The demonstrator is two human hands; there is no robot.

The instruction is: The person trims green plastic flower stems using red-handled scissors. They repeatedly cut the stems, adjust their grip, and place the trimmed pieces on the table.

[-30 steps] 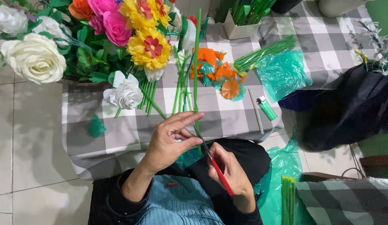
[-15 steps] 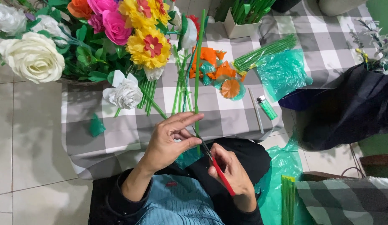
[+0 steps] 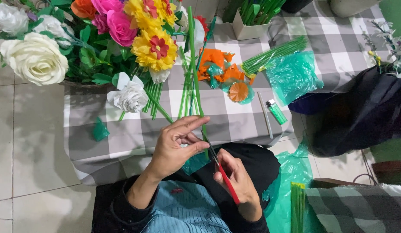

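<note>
1. Left hand (image 3: 177,144), centre of the frame: thumb and fingers pinched on a long green stem (image 3: 192,64) at its lower end. The stem runs up the frame, past the paper flowers.
2. Right hand (image 3: 237,179), lower centre: closed around red-handled scissors (image 3: 224,177); the blades meet the stem just beside the left fingertips.
3. A scrap of green film (image 3: 195,163) sits under the left palm, over the lap; whether it is held, I cannot tell.
4. Bench with checked cloth (image 3: 235,125), mid-frame: loose green stems (image 3: 185,92), orange paper bits (image 3: 222,71), a green lighter (image 3: 276,111), a white paper rose (image 3: 129,96).
5. Bouquet (image 3: 123,34) fills the upper left.
6. Risk, by judgement: blades this close to the fingertips could nick a finger if the stem twists. A loose pinch could let the stem slide, giving a crooked cut. The long free end could knock the flowers.
</note>
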